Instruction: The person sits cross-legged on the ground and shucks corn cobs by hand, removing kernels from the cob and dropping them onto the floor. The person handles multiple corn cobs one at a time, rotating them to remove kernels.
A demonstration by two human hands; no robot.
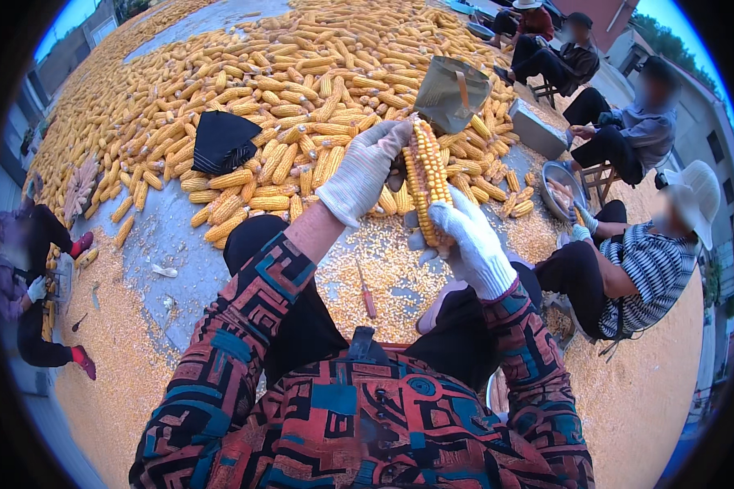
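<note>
An ear of corn (429,175) is held upright in front of me, with some rows of kernels gone along its left side. My left hand (367,167), in a pale knit glove, is closed round its upper end. Gloved in white, my right hand (469,244) grips the lower end from the right. Below, on the kernel-strewn ground between my knees, lies a screwdriver (368,295) with a reddish handle. Loose kernels (342,277) are scattered around it.
A large heap of corn ears (302,81) spreads ahead of me. On it lie a dark cloth (223,141) and an olive bag (453,94). Several seated people are at the right, near a metal basin (564,191) and a grey box (538,129); another person (28,285) sits at the left.
</note>
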